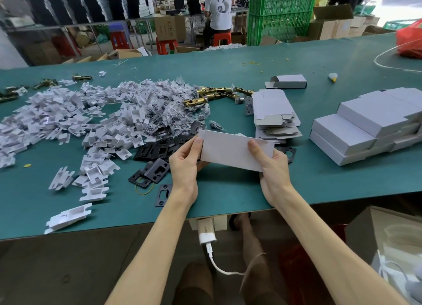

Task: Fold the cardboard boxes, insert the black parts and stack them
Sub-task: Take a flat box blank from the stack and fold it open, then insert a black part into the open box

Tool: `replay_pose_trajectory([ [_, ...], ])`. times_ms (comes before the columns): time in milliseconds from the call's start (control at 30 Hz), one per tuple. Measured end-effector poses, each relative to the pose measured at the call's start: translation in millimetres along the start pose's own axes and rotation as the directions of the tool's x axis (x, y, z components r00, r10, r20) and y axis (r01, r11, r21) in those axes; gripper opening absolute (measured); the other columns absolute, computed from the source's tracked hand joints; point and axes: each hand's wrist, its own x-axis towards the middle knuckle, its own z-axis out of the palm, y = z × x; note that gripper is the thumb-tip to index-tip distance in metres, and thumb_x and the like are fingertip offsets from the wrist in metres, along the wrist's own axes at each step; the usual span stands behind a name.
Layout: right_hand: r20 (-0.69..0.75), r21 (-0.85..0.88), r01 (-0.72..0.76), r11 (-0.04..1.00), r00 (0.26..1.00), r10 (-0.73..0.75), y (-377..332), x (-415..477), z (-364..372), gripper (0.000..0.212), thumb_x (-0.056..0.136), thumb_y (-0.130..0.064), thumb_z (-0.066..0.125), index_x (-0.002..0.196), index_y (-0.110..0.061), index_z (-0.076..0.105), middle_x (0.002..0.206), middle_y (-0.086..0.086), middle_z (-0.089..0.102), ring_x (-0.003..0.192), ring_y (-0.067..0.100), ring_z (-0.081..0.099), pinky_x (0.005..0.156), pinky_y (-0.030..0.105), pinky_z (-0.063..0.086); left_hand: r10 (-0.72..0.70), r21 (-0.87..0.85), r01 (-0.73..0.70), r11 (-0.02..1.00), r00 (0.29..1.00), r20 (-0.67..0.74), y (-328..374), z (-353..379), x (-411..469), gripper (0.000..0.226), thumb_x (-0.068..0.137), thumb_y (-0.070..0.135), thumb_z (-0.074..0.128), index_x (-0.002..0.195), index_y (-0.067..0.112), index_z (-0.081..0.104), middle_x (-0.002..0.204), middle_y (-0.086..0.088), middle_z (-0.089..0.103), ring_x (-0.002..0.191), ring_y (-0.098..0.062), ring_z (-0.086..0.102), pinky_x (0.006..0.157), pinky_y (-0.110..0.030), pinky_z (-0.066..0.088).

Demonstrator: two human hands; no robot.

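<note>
Both hands are on one cardboard box (235, 149), held clear of the desk (228, 195) in front of the person. The left grip (185, 165) pinches the box's left end, thumb on the top face and fingers curled underneath. The right grip (272, 165) clamps the right end the same way. I'd say it is held by its two ends so the long panels stay free to be pushed square. From this angle I cannot tell whether it is already opened into a sleeve or is flat. A small flap pokes out past the left thumb, not tucked in, so the folding looks unfinished.

The supplies seem laid out to suit those hands. The black parts (157, 149) lie scattered just beneath and to the left of the left grip, close enough to reach down for one once the box is formed. The flat blanks (274, 115) sit in a pile just beyond the right grip. The finished boxes (365, 131) are stacked in steps further out to its right, probably so a done box goes straight across. A heap of white plastic inserts (80, 115) spreads well off to the left of the left grip. Brass latches (214, 94) lie beyond both hands.
</note>
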Motion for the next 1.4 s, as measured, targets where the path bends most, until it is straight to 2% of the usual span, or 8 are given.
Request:
replay_pose_trajectory([
  [367, 0.036, -0.007, -0.003, 1.000, 0.999, 0.003, -1.9, -1.4, 0.9, 0.032, 0.077, -0.032, 0.079, 0.100, -0.011, 0.076, 0.096, 0.003, 0.078, 0.088, 0.013, 0.071, 0.075, 0.024, 0.057, 0.034, 0.021, -0.033, 0.999, 0.999, -0.037, -0.9, 0.5, 0.3, 0.016, 0.102, 0.022, 0.066, 0.106, 0.025, 0.081, 0.098, 0.007, 0.080, 0.086, -0.005, 0.070, 0.069, -0.026, 0.060],
  [500, 0.015, -0.014, 0.000, 1.000, 1.000, 0.000, -1.2, -0.9, 1.3, 0.035, 0.075, -0.033, 0.080, 0.100, -0.010, 0.075, 0.098, 0.004, 0.078, 0.090, 0.015, 0.071, 0.079, 0.026, 0.059, 0.037, 0.096, -0.047, 0.994, 0.994, 0.104, 0.7, 2.3, -4.1, 0.037, 0.109, 0.036, 0.050, 0.132, 0.016, 0.071, 0.121, -0.002, 0.076, 0.110, -0.013, 0.069, 0.096, -0.033, 0.058],
  [700, 0.016, -0.004, 0.027, 1.000, 1.000, -0.027, -0.1, -0.1, 0.6, 0.029, 0.079, -0.029, 0.079, 0.101, -0.010, 0.074, 0.096, 0.002, 0.078, 0.088, 0.013, 0.071, 0.078, 0.026, 0.059, 0.053, 0.302, -0.148, 0.942, 0.952, 0.301, -5.2, 2.9, -1.3, 0.052, 0.108, 0.007, 0.052, 0.158, 0.013, 0.039, 0.152, 0.006, 0.053, 0.139, -0.009, 0.051, 0.121, -0.033, 0.038],
  [933, 0.066, -0.103, 0.021, 0.994, 0.998, -0.014, -1.8, -3.6, 7.6, 0.053, 0.084, -0.069, 0.057, 0.092, -0.021, 0.078, 0.104, 0.001, 0.078, 0.094, 0.015, 0.072, 0.084, 0.033, 0.057, 0.078, 0.179, -0.083, 0.980, 0.996, 0.035, -1.7, 1.7, 1.4, 0.030, 0.109, 0.017, 0.052, 0.134, 0.022, 0.067, 0.134, 0.005, 0.068, 0.123, -0.012, 0.063, 0.105, -0.034, 0.053],
  [1000, 0.045, 0.010, 0.024, 1.000, 0.999, -0.025, -3.4, -2.1, 4.5, 0.046, 0.098, -0.058, 0.049, 0.090, -0.019, 0.071, 0.100, 0.004, 0.077, 0.085, 0.022, 0.073, 0.073, 0.032, 0.059, 0.074, 0.123, -0.070, 0.990, 0.997, -0.027, -0.9, 1.0, 0.4, 0.029, 0.109, 0.016, 0.048, 0.120, 0.031, 0.071, 0.127, -0.003, 0.070, 0.103, -0.020, 0.068, 0.082, -0.037, 0.059],
  [1100, 0.130, -0.094, 0.102, 0.990, 0.987, -0.089, -8.2, -6.7, 6.5, 0.016, 0.099, -0.016, 0.061, 0.114, -0.018, 0.062, 0.116, 0.006, 0.071, 0.094, 0.024, 0.071, 0.074, 0.033, 0.057, 0.088, 0.099, -0.083, 0.992, 0.995, -0.043, 1.1, -0.1, -3.7, 0.037, 0.107, 0.014, 0.044, 0.107, 0.033, 0.076, 0.094, -0.010, 0.069, 0.052, -0.018, 0.049, 0.039, -0.027, 0.038],
  [1233, 0.493, -0.415, 0.316, 0.853, 0.866, -0.082, -1.2, -10.1, 13.7, 0.080, 0.087, 0.011, 0.068, 0.150, -0.031, 0.041, 0.145, -0.006, 0.052, 0.124, -0.003, 0.056, 0.089, 0.016, 0.050, 0.057, 0.226, -0.054, 0.973, 0.998, -0.005, 1.3, 3.5, -5.9, 0.035, 0.100, 0.021, 0.048, 0.093, 0.026, 0.081, 0.090, 0.002, 0.074, 0.074, -0.015, 0.058, 0.051, -0.025, 0.039],
  [1400, 0.325, -0.323, 0.247, 0.914, 0.936, -0.138, 0.8, -8.9, 10.8, 0.027, 0.089, -0.023, 0.074, 0.115, -0.019, 0.069, 0.110, -0.002, 0.075, 0.106, 0.017, 0.069, 0.091, 0.033, 0.054, 0.027, 0.307, -0.084, 0.948, 0.982, 0.187, 3.7, 8.4, -13.3, 0.063, 0.112, 0.047, 0.035, 0.080, 0.016, 0.079, 0.067, 0.002, 0.069, 0.060, -0.017, 0.062, 0.047, -0.024, 0.044],
])
